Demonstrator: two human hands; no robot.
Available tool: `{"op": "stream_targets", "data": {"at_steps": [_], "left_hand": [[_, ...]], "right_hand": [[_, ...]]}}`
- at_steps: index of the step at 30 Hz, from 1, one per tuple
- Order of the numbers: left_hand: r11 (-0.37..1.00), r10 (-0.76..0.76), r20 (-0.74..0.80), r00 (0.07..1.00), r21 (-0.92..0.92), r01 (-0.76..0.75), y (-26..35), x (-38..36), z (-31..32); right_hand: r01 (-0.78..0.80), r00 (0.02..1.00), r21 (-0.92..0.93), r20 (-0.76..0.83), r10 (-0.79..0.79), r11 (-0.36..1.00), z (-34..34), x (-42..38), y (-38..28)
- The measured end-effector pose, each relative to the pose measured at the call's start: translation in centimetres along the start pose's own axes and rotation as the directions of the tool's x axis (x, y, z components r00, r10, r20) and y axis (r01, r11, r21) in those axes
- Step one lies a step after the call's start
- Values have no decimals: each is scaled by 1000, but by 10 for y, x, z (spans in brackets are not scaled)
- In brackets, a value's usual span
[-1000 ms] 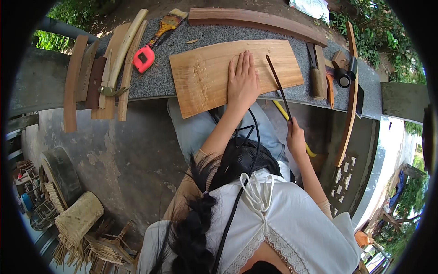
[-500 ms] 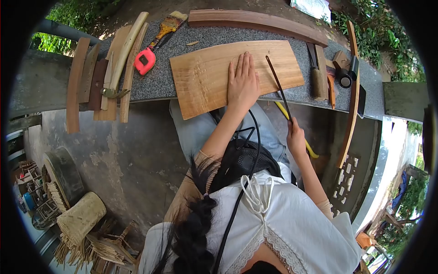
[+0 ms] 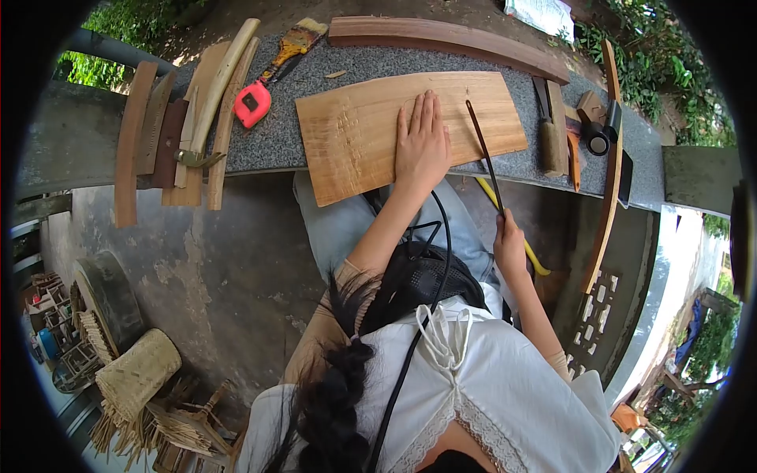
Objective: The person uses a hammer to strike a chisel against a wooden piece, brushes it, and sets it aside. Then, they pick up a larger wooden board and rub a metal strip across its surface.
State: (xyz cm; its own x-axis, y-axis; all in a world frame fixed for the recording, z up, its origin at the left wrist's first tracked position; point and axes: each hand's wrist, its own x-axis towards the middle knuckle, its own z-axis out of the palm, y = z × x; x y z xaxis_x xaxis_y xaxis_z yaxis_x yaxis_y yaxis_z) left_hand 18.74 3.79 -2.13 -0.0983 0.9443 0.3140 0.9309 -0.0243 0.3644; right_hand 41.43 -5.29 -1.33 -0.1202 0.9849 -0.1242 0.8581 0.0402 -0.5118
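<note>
A wide light-brown board (image 3: 347, 134) lies on the speckled grey stone bench (image 3: 276, 142), its near edge overhanging. My left hand (image 3: 423, 146) rests flat on the middle of the board, its fingers stretched away from me. To the right, my right hand (image 3: 509, 240) is closed round the near end of a long, thin dark tool (image 3: 485, 150). The tool's far tip is over the right part of the board. Rough marks show on the board's left part.
Left on the bench are a pink tape measure (image 3: 252, 104), a brush (image 3: 298, 43), wood strips (image 3: 128, 150) and a hammer (image 3: 197, 158). A dark beam (image 3: 449, 38) lies behind. A chisel (image 3: 546, 130), a clamp (image 3: 597, 135) and a long curved strip (image 3: 611, 181) are right.
The far tip of the thin tool has shifted slightly right and nearer, and my right hand has come slightly nearer too. My left hand stays flat on the board.
</note>
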Motion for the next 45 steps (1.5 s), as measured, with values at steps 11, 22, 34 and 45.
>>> {"op": "stream_targets", "data": {"at_steps": [11,22,34,45], "left_hand": [[1000,-9,-53,999,-9,9,0,-1,1],[1000,-9,-67,998,-8,9,-2,-1,2],[1000,-6,-66,998,12,7,-3,-1,3],[588,16,96,995,-806,68,1,4,-53]], "right_hand": [[-17,1000,-14,11,17,1000,-6,-27,13],[101,995,26,-30,-100,995,0,28,-15],[87,996,24,27,-88,996,-7,42,-22],[-6,1000,20,27,5,1000,-15,-17,9]]}}
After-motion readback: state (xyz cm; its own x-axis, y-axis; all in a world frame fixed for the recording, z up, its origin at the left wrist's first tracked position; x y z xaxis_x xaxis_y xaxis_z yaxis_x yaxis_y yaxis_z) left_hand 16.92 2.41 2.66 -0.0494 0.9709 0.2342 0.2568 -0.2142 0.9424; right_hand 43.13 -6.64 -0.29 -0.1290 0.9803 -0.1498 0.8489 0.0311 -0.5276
